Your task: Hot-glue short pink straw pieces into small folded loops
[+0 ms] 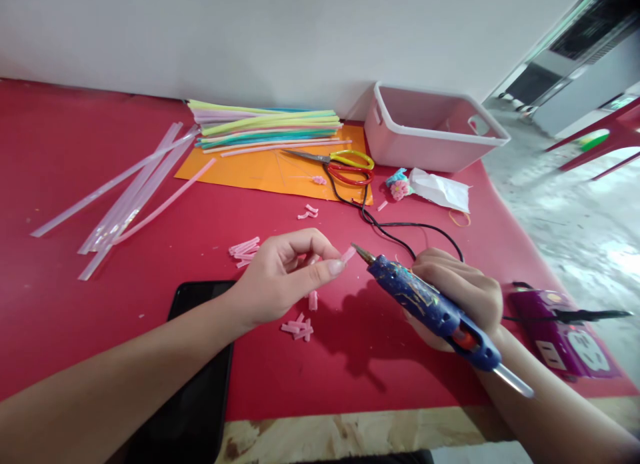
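Between thumb and fingertips, my left hand (295,271) pinches a short pink pipe cleaner piece (349,254). My right hand (457,291) is wrapped round a blue glue gun (425,301), its metal nozzle at the tip of that piece; whether they touch I cannot tell. A clear glue stick (514,381) sticks out of the gun's rear. Below my left hand lie a small pile of cut pink pieces (299,328) and a single piece (313,300). More pink pieces (244,249) lie to its left, partly behind the hand, and a few curled ones (309,212) lie beyond it.
Colourful pipe cleaners (270,125) and scissors (340,163) lie on an orange sheet (250,177). Glue sticks (135,191) are at left, a black phone (190,384) under my left forearm. A pink bin (430,144), small flowers (399,185), black cord (400,225) and purple box (560,337) are at right.
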Demonstrator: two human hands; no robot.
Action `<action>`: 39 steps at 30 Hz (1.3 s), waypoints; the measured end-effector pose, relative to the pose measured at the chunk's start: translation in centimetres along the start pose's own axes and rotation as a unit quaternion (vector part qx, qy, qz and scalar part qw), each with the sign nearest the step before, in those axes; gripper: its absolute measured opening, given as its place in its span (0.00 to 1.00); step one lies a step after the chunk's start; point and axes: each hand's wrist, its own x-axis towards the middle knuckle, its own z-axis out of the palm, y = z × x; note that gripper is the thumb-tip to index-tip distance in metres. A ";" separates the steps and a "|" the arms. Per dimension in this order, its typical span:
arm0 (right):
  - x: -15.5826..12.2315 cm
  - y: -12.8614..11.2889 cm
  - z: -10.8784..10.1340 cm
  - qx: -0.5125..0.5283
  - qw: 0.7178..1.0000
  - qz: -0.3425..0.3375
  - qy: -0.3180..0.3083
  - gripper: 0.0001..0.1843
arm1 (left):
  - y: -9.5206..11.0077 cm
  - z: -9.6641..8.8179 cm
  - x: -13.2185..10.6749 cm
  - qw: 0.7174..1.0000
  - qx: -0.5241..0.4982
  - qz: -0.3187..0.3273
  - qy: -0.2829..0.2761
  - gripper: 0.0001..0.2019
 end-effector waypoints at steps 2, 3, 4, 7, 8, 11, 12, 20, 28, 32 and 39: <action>0.1 -0.1 0.0 -0.003 1.000 0.000 0.001 0.09 | 0.1 0.0 -0.1 1.000 -0.007 -0.006 -0.002 0.10; 0.2 -0.1 0.0 -0.003 1.000 -0.002 0.001 0.09 | 0.1 0.0 -0.1 1.000 -0.012 -0.011 -0.003 0.10; 0.3 -0.1 0.0 -0.002 1.000 -0.002 0.001 0.08 | 0.1 0.1 -0.1 1.000 -0.019 -0.017 -0.005 0.10; 0.4 -0.1 0.1 0.009 1.000 -0.007 -0.004 0.07 | 0.1 0.1 -0.1 0.999 -0.034 -0.034 -0.006 0.10; 0.4 -0.1 0.1 0.011 1.000 -0.008 -0.006 0.07 | 0.0 0.1 -0.1 0.999 -0.037 -0.037 -0.004 0.10; 0.3 -0.1 0.2 0.012 1.000 -0.004 -0.009 0.08 | 0.0 0.1 -0.1 0.999 -0.039 -0.035 -0.001 0.10; 0.3 -0.1 0.2 0.010 1.000 -0.001 -0.009 0.08 | 0.0 0.1 -0.1 0.999 -0.040 -0.035 -0.001 0.10; 0.6 0.0 0.2 -0.001 1.000 -0.025 -0.010 0.08 | 0.1 0.2 0.0 0.999 -0.025 -0.025 0.008 0.10; 0.5 0.0 0.2 -0.009 1.000 -0.023 -0.012 0.08 | 0.0 0.2 -0.1 0.998 -0.041 -0.047 0.007 0.10; 0.5 -0.1 0.2 -0.004 1.000 -0.024 -0.014 0.10 | 0.0 0.3 -0.1 0.998 -0.043 -0.046 0.005 0.10; 0.5 0.0 0.2 -0.005 1.000 -0.018 -0.013 0.10 | 0.1 0.3 -0.1 0.998 -0.040 -0.046 0.009 0.10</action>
